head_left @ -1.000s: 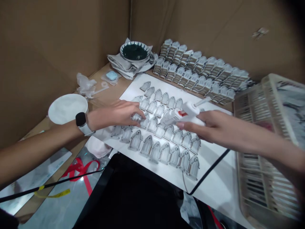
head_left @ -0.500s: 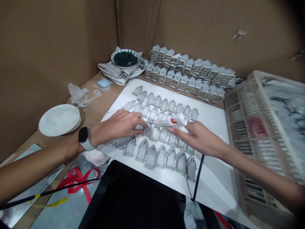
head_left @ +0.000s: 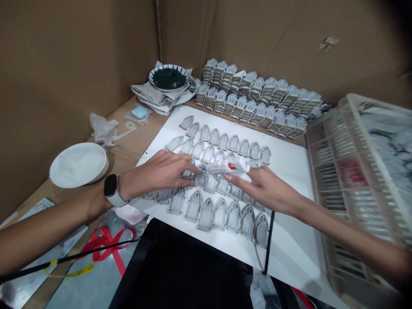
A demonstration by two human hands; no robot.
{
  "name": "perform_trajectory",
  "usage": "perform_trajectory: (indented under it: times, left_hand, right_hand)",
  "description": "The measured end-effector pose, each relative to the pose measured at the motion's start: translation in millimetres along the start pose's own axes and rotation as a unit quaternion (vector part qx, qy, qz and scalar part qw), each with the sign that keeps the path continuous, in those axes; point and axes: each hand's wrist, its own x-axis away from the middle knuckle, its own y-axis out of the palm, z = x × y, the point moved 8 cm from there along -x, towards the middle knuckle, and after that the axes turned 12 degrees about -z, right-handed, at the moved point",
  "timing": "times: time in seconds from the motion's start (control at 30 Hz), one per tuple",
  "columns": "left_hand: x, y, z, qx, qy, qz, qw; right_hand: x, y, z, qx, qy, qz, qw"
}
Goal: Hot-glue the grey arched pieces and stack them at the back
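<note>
Several small grey arch-shaped pieces [head_left: 206, 212] lie in rows on a white sheet [head_left: 289, 240]. My left hand [head_left: 161, 171], with a white smartwatch [head_left: 112, 189] on its wrist, rests on the rows and pinches one arch piece [head_left: 189, 172] with its fingertips. My right hand [head_left: 267, 189] grips a white glue gun [head_left: 230, 166] with a red mark. The gun's nozzle points left, right at the piece under my left fingers. A black cord [head_left: 268, 240] runs from the gun toward me.
Stacks of arch pieces [head_left: 257, 101] line the back cardboard wall. A dark green bowl [head_left: 169, 77] sits on crumpled paper, a white bowl [head_left: 79, 164] at left, a white plastic basket [head_left: 360, 184] at right. A black panel [head_left: 183, 270] and red ribbon [head_left: 106, 242] lie near me.
My right hand has brought the glue gun left and down until its nozzle meets the piece held by my left fingers. The left hand has stayed on the rows.
</note>
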Motion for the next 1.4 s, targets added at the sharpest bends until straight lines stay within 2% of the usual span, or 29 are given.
perform_trajectory:
  times: [0.17, 0.43, 0.73, 0.87, 1.0, 1.13, 1.27, 1.4]
  left_hand:
    - [0, 2.1, -2, 0.002, 0.013, 0.015, 1.000]
    - [-2, 1.6, -1, 0.010, 0.020, 0.030, 0.999]
    - [-5, 2.9, 0, -0.008, 0.038, 0.036, 0.999]
    - [-5, 2.9, -2, -0.007, 0.039, 0.044, 0.998]
    - [-4, 2.3, -1, 0.003, 0.042, 0.045, 0.998]
    - [-4, 1.4, 0, 0.006, 0.045, 0.044, 0.998]
    - [-5, 1.1, 0, 0.011, 0.041, 0.039, 0.998]
    - [-8, 2.4, -2, 0.021, 0.039, 0.034, 0.998]
  right_hand:
    - [2, 1, -5, 0.037, -0.002, 0.001, 0.999]
    - [6, -8, -18, 0.117, 0.042, 0.036, 0.992]
    - [-14, -38, -61, 0.203, 0.046, -0.045, 0.977]
    - [-23, -46, -69, 0.202, 0.064, -0.083, 0.974]
    - [-14, -48, -58, 0.137, 0.063, -0.113, 0.982]
    - [8, -43, -31, 0.073, 0.081, -0.102, 0.989]
    - [29, -26, -12, 0.007, 0.089, -0.068, 0.994]
    - [35, -5, -3, -0.070, 0.077, -0.054, 0.993]
